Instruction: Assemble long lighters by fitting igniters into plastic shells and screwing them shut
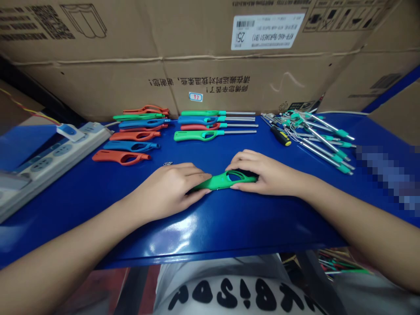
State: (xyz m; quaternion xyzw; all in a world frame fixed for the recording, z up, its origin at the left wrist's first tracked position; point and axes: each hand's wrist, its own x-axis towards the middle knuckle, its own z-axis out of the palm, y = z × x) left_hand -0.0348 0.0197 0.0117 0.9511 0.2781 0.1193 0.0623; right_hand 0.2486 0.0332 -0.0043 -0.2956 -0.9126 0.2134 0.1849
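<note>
Left fingers (197, 179) and right fingers (244, 165) are pinching opposite ends of a green handle (217, 182) over the counter (229, 227), its smooth plastic probably feeling light, stiff and slightly slippery, seemingly gripping best along its solid stretch.

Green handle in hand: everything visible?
The green handle is plastic-looking and elongated, with a looped opening toward its right end and teal showing there. It runs roughly left to right; whether it rests on the blue table is unclear. The left hand pinches one end, the right hand the other, partly hiding both.
</note>
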